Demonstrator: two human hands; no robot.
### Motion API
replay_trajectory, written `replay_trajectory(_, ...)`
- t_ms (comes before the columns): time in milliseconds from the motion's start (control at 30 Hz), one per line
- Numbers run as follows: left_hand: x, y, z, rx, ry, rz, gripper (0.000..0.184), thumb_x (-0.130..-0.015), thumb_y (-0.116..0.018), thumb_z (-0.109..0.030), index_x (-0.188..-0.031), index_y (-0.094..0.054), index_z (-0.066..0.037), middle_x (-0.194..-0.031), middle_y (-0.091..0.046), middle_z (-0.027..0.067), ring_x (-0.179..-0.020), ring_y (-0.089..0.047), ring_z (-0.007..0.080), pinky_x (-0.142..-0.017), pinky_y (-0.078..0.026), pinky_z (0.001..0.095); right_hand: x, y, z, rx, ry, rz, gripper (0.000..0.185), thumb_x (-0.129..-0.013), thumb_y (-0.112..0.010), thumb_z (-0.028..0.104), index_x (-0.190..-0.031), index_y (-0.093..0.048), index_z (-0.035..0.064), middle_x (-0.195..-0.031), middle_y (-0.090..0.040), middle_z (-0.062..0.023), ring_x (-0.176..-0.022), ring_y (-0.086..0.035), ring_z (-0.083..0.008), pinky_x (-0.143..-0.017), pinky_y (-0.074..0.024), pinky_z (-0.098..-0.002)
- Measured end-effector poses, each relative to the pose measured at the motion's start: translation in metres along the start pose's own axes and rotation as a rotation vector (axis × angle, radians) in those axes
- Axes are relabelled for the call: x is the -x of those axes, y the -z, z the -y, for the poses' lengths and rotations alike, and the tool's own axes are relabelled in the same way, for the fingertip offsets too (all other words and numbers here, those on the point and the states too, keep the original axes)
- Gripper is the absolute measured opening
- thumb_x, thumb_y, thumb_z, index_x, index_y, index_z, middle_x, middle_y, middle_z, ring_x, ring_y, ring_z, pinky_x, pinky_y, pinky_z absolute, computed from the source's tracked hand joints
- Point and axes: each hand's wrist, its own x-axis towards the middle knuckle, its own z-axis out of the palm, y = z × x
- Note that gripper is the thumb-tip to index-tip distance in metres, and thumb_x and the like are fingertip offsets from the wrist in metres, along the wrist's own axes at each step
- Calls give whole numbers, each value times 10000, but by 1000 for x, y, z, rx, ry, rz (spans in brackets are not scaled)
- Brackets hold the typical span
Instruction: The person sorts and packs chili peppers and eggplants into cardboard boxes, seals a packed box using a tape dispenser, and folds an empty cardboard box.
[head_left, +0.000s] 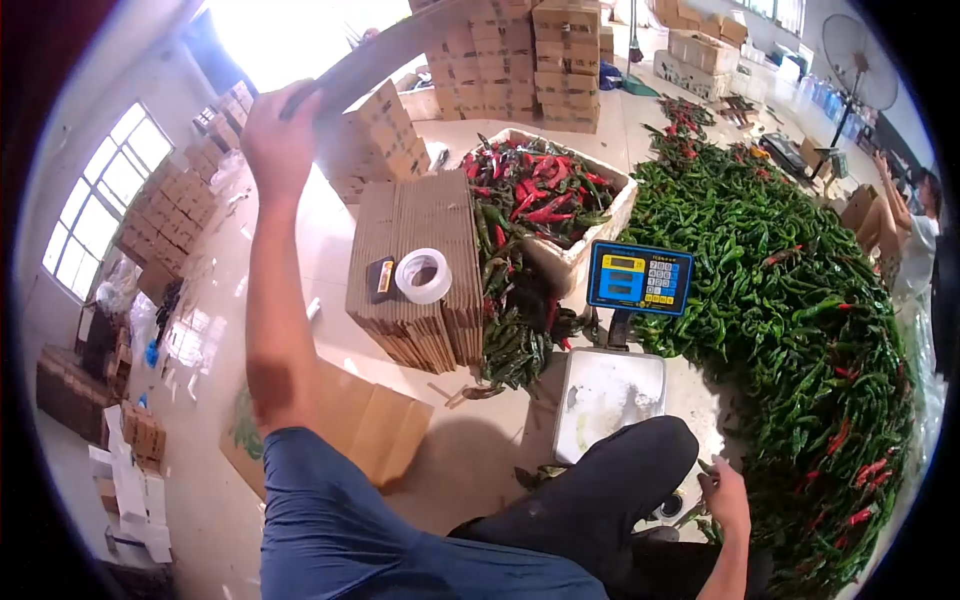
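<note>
My left hand (278, 140) is raised at the upper left, its fingers closed round the end of a long, flat, greyish-brown cardboard piece (400, 52), seen almost edge-on. Down by my knee, my right hand (725, 495) has its fingers curled together, with the tip of a green chili pepper (705, 466) showing at them. To the right of that hand spreads a big heap of green chili peppers (770, 270) with some red ones. In front of my knee stands a scale platform (612, 395) with a blue display (641, 278).
A foam box (600, 225) of red and dark peppers sits ahead. Beside it, a stack of flattened cartons (412, 235) carries a tape roll (424, 276). An opened carton (350, 430) lies on the floor. Another person (905, 220) sits beyond the heap. Carton stacks (566, 65) stand behind.
</note>
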Motion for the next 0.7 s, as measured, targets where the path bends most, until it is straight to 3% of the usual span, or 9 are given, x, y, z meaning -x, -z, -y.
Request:
replay_trajectory(100,-30,54,-118,446,318,21,193,-853,-752,-126,-1033,-746,-59,-946,-697,63,-898,-649,156,-803,-503,290,-5,17,-25,-71,125,-210,512,-935,-635,173,-1372,-504,-60,-1175,-672,-219,-994,-668,-261,-814,-542,-351)
replay_trajectory(133,-31,67,-148,542,315,30,192,-855,-752,-128,-1033,-736,-60,-947,-698,56,-891,-651,149,-802,-505,288,-8,24,-33,-38,173,-332,532,-947,-623,183,-1405,-481,-49,-1224,-659,-203,-1018,-662,-264,-821,-543,-353)
replay_trajectory(200,-23,80,-175,532,126,123,192,-851,-749,-113,-1029,-700,-61,-920,-689,54,-873,-658,149,-798,-514,280,-5,49,-25,-617,109,-473,567,-985,-593,226,-1484,-423,16,-1382,-571,-155,-1093,-631,-268,-848,-545,-372)
replay_trajectory(267,1,73,-217,881,338,187,213,-804,-757,-27,-1000,-690,-76,-865,-660,68,-863,-656,183,-762,-520,314,2,85,-13,-863,104,-669,586,-1030,-532,278,-1550,-338,88,-1534,-413,-121,-1223,-564,-282,-884,-541,-399)
replay_trajectory(333,28,68,-245,944,290,271,187,-784,-735,31,-946,-683,-45,-849,-645,97,-816,-637,239,-715,-513,346,9,117,-11,-895,298,-805,587,-1048,-496,336,-1564,-317,121,-1584,-328,-109,-1345,-467,-276,-940,-518,-446)
replay_trajectory(433,91,49,-280,1130,305,441,207,-753,-741,44,-934,-670,-26,-869,-624,119,-842,-624,301,-752,-512,379,6,162,-13,-1022,386,-944,686,-1018,-485,457,-1571,-285,104,-1596,-328,-92,-1445,-360,-244,-993,-459,-446)
replay_trajectory(567,189,27,-306,1274,388,704,195,-784,-756,19,-963,-690,-25,-866,-614,106,-832,-615,264,-706,-488,345,1,163,25,-856,77,-726,540,-943,-563,450,-1366,-552,114,-1347,-539,-53,-1240,-507,-232,-943,-425,-533)
replay_trajectory(633,227,18,-304,1292,392,804,208,-782,-760,26,-972,-691,-23,-875,-616,105,-839,-623,253,-711,-492,338,-32,133,-19,-888,57,-393,486,-934,-567,466,-1241,-623,93,-1163,-650,-64,-1186,-552,-216,-932,-437,-461)
replay_trajectory(700,269,-1,-295,1273,400,830,226,-773,-773,26,-980,-698,-25,-886,-623,93,-826,-631,225,-712,-499,326,-64,93,-55,-843,12,-290,323,-956,-612,325,-1066,-706,36,-1087,-696,-92,-1003,-610,-180,-921,-454,-370)
